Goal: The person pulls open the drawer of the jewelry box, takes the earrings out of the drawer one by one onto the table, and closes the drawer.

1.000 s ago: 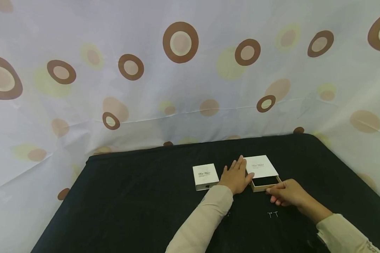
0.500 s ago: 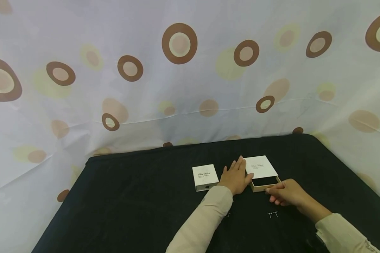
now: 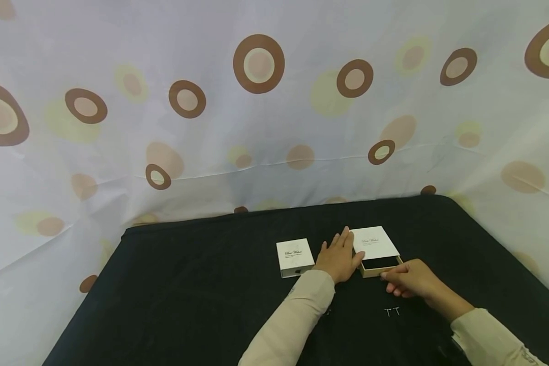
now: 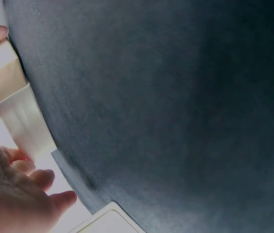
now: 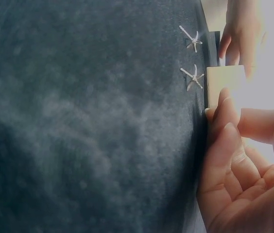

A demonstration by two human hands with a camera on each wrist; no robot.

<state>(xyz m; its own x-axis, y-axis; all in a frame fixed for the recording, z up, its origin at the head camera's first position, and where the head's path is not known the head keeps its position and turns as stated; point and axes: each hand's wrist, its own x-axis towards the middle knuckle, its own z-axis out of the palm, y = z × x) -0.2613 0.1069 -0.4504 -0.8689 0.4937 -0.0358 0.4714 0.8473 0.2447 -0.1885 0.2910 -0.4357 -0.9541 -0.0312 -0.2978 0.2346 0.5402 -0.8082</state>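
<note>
In the head view, a white slide-out gift box (image 3: 372, 242) lies on the black cloth, its drawer (image 3: 372, 273) partly out toward me and showing a black lining. My left hand (image 3: 338, 260) lies along the box's left side with fingers extended, thumb at the front left corner of the sleeve. With thumb and forefinger, my right hand (image 3: 412, 279) pinches the drawer at its front right corner; its other fingers curl beneath. Two small silvery star-headed pins (image 5: 193, 77) lie on the cloth near the drawer, in the right wrist view.
Left of my left hand sits a second, smaller white box (image 3: 295, 256), lid printed. A tiny shiny bit (image 3: 328, 311) shows beside the left sleeve. The black cloth (image 3: 201, 295) ends at a patterned curtain (image 3: 274, 127) behind.
Both hands keep their places on the box and its drawer. The whole head view has shifted slightly; nothing else visibly moves.
</note>
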